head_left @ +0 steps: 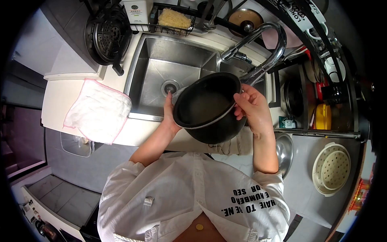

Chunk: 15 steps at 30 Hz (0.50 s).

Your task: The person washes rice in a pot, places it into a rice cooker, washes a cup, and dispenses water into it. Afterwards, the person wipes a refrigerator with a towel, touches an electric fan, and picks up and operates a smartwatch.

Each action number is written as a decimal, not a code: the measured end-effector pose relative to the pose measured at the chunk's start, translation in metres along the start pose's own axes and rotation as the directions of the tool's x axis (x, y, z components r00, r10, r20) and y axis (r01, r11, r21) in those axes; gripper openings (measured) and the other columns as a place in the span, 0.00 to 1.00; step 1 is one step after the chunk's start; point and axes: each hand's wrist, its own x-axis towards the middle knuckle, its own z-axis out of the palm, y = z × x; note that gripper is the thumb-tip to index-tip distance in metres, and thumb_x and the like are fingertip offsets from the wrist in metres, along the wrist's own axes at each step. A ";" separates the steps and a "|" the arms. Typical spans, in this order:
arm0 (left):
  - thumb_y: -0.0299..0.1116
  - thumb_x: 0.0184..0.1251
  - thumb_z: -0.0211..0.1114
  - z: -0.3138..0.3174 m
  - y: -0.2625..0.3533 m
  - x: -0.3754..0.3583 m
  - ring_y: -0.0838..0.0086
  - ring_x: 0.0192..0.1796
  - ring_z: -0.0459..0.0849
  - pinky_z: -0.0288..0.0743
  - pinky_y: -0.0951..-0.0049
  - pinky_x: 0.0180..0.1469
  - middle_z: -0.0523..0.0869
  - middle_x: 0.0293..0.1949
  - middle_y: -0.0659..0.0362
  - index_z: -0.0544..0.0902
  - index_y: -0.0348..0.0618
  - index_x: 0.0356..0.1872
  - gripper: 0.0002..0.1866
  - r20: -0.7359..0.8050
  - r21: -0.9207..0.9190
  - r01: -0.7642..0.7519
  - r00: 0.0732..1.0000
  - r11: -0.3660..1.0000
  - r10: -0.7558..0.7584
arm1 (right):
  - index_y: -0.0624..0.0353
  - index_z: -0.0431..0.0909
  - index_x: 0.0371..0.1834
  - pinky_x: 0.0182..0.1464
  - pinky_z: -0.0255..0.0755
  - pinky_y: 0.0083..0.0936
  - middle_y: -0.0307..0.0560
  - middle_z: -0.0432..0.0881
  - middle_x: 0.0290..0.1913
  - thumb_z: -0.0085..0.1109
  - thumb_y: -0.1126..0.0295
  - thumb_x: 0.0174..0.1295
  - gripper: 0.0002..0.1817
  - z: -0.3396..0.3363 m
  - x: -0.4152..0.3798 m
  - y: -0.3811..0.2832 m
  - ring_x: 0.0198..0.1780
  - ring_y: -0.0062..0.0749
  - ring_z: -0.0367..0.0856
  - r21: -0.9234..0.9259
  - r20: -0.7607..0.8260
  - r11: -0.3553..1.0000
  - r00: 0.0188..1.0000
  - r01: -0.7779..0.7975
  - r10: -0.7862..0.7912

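Between my two hands a black cooking pot (225, 131) with a pale metal rim hangs tilted over the front edge of the steel sink (155, 74). Its inside is dark, with a cloudy patch at the bottom that I cannot make out clearly. My left hand (169, 115) presses against the pot's left side, thumb up near the rim. On the right, my right hand (253, 109) grips the rim, fingers curled around it. A pale streak shows beside the left rim, too blurred to identify. Behind the pot arches the chrome faucet (280, 42).
A white cloth (98, 111) with pink edging lies on the counter at left. Behind the sink stand a wire basket with a yellow scrubber (174, 19) and a pot lid (245, 21). A rack (318, 135) with kitchenware borders the right; a cream colander (332, 169) sits lower right.
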 end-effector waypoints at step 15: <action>0.70 0.65 0.38 -0.004 -0.008 0.000 0.52 0.68 0.67 0.56 0.51 0.71 0.68 0.66 0.43 0.64 0.37 0.67 0.45 0.009 -0.028 0.021 1.000 0.999 -0.020 | 0.70 0.68 0.55 0.20 0.70 0.12 0.35 0.76 0.24 0.59 0.70 0.65 0.20 -0.004 -0.003 0.000 0.20 0.16 0.76 -0.021 0.012 1.000 1.000 -0.005 0.005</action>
